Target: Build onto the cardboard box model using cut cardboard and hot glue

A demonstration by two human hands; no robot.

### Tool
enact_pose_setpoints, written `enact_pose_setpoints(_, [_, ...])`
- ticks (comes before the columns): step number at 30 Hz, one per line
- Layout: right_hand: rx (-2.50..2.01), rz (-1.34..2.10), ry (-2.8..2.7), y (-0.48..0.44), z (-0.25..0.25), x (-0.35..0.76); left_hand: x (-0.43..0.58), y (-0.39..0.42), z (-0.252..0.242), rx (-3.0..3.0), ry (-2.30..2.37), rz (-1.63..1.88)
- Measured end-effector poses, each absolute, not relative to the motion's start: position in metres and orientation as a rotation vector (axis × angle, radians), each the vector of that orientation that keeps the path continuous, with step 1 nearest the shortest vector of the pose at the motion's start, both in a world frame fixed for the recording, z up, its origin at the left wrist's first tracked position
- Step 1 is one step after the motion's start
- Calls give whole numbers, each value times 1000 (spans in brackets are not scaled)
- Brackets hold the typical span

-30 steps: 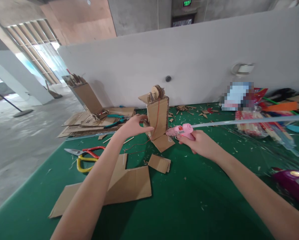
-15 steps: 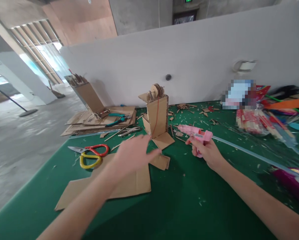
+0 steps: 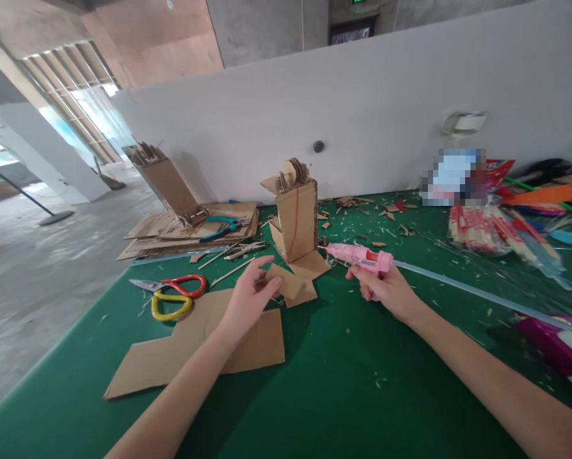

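My left hand holds a small cardboard piece by its left end, between thumb and fingers. Part of another small cardboard piece shows beneath it. In my right hand is a pink hot glue gun, its nozzle pointing left. A long clear glue stick runs out of the gun's back. Just beyond my left hand stands an upright cardboard box with round cardboard discs on top and a red string down its face. A larger cut cardboard sheet lies under my left forearm.
Scissors with red and yellow handles lie left. Behind them are pliers, teal-handled cutters and a cardboard stack bearing a taller box. Scraps litter the green table; packaged sticks and a purple object are right.
My left hand has come down onto the small cardboard pieces and picked up one end of the upper one. My right hand has shifted slightly left with the glue gun, nearer the box.
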State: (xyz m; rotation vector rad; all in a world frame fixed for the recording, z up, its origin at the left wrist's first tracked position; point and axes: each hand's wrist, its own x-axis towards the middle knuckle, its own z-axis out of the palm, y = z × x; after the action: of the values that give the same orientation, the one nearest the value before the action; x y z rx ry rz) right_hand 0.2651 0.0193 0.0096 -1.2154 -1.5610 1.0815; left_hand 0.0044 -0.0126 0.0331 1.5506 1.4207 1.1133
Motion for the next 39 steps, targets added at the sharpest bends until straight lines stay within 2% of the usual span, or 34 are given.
enact_pose_setpoints(4, [-1227, 1074, -1612, 18, 12, 263, 1, -11, 35, 1165, 1215, 1296])
enact_pose_setpoints(8, [-1320, 1006, -1675, 16, 9, 261, -3, -11, 37, 1275, 1352, 1278])
enact_pose_setpoints(11, [-1350, 983, -1640, 14, 9, 258, -3, -16, 40, 1618, 1426, 1031])
enact_pose_setpoints(15, [-1302, 1027, -1511, 14, 10, 255, 9, -35, 41, 2082, 1253, 513])
enact_pose_setpoints(17, [-1290, 1034, -1486, 15, 9, 256, 16, -43, 39, 2320, 1214, 440])
enact_pose_setpoints(19, [-1292, 1027, -1466, 15, 8, 257, 20, -44, 35, 2490, 1296, 551])
enact_pose_setpoints(21, [-1302, 1029, -1440, 16, 8, 258, 18, -34, 33, 2499, 1494, 815])
enact_pose_setpoints(23, [-1308, 1044, -1407, 16, 9, 257, 12, -13, 34, 2339, 1673, 1119])
enact_pose_setpoints(25, [-1308, 1055, -1374, 16, 10, 257, 5, 14, 38, 2149, 1702, 1274])
enact_pose_setpoints(31, [-1294, 1073, -1332, 16, 12, 256, 6, 80, 54, 2057, 1461, 1125])
enact_pose_setpoints(39, [-1223, 964, -1249, 15, 12, 260, 4, 97, 66, 1878, 1393, 1232])
